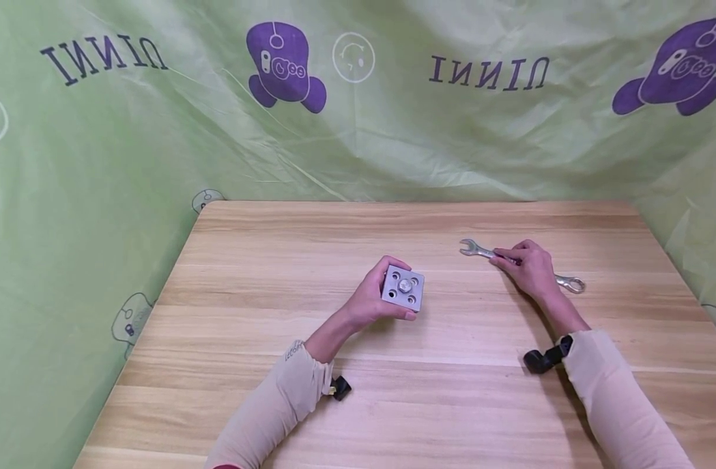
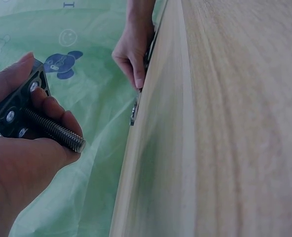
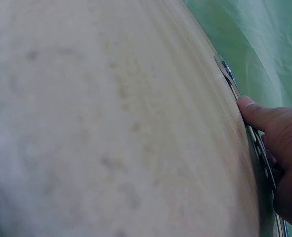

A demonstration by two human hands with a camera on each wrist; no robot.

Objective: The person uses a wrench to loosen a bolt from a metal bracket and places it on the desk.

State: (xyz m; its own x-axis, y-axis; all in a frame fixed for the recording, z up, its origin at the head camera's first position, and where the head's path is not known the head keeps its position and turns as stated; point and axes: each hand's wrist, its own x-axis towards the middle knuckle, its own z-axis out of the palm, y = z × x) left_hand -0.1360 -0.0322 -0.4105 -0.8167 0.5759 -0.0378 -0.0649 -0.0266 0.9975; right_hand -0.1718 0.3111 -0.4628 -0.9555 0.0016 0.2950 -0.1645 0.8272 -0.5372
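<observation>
My left hand [image 1: 369,299] grips a square metal plate [image 1: 413,301] by its edges, raised above the table. Holes sit near the plate's corners, and a hex bolt head [image 1: 405,285] is at its centre. In the left wrist view the bolt's threaded shank [image 2: 62,132] sticks out from the underside, past the fingers. Farther right, my right hand [image 1: 530,267] pinches a combination wrench [image 1: 483,252] around its middle, thumb and fingertips on the shaft. The wrench lies along the tabletop, open end to the left and ring end [image 1: 571,284] to the right. Fingers hide part of its shaft.
The wood-grain table [image 1: 264,273] spreads under both hands. Green printed cloth [image 1: 358,156] hangs behind it and along both sides. Each sleeve has a black wrist camera [image 1: 539,361] strapped near its cuff.
</observation>
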